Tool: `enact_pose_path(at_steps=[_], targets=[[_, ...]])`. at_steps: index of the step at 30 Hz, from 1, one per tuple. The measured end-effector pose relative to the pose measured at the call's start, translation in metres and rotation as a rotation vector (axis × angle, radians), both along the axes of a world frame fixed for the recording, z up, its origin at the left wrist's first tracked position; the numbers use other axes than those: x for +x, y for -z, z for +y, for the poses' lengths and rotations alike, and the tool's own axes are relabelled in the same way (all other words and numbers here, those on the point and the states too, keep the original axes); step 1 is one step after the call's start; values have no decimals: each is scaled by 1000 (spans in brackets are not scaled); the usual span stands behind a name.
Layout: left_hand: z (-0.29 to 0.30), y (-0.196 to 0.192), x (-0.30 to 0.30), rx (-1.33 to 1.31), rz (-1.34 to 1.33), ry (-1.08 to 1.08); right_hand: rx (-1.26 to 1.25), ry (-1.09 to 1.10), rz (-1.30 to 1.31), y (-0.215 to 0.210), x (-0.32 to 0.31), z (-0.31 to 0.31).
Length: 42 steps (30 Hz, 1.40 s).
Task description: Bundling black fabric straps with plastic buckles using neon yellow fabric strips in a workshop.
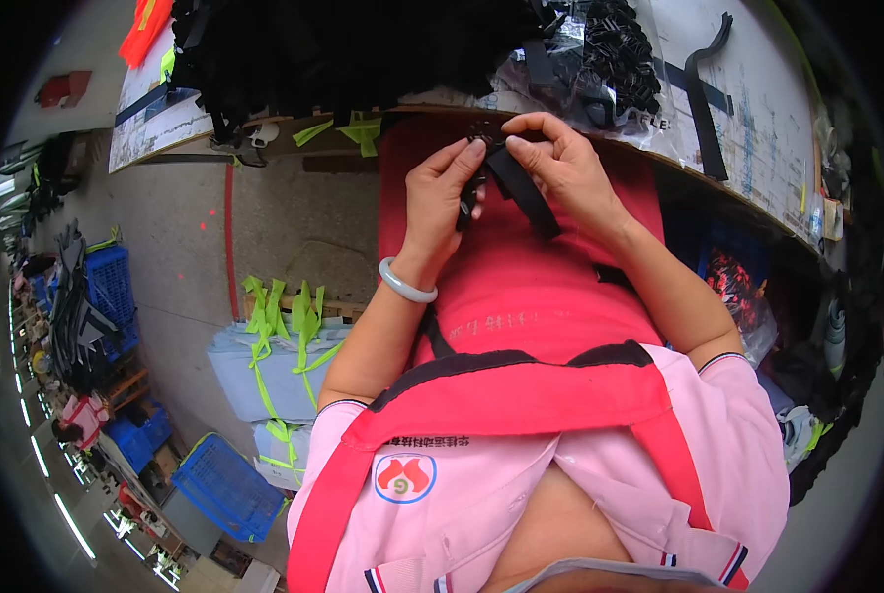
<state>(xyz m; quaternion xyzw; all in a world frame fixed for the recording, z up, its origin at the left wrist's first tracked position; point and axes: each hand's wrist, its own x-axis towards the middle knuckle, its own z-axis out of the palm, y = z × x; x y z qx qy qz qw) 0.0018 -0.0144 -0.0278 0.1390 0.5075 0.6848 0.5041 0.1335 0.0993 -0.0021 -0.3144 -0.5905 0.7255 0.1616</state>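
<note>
Both my hands meet above my red apron [521, 287], just off the near edge of the worktable. My right hand [578, 183] is closed, pinching a black webbing strap [531, 198] whose looped part hangs down between the hands. Thumb and fingers of my left hand [436, 198] are pressed together on a small black plastic buckle [483, 133] at the strap's upper end. More small black pieces [468, 206] show in the left palm, too dark to make out singly. Whether the strap passes through the buckle is hidden by the fingers.
On the worktable [768, 128] lie a large heap of black straps [363, 54], a clear bag of black buckles [620, 64] and a loose black strap [701, 99]. Light-blue bundles [249, 371] tied with lime strips stand at lower left, near a blue crate [229, 489].
</note>
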Motion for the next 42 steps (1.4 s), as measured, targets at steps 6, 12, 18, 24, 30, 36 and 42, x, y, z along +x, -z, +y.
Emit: enact_pose_path(at_steps=[6, 12, 18, 24, 30, 36, 42], targets=[[-7, 19, -38, 233, -1009, 413, 77, -359, -100, 3, 2, 16], [-11, 30, -30, 11, -655, 151, 16, -436, -167, 11, 9, 13], [-11, -3, -21, -168, 47, 200, -577, -369, -34, 19, 4, 15], [-56, -49, -61, 47, 200, 571, 973, -226, -1, -38, -24, 66], [-59, -158, -136, 164, 485, 168, 1223, 469, 160, -209, -68, 194], [32, -194, -193, 180, 568, -72, 1009, 215, 267, -216, -123, 129], [41, -150, -177, 109, 1032, -333, 857, -130, 59, -113, -95, 105]])
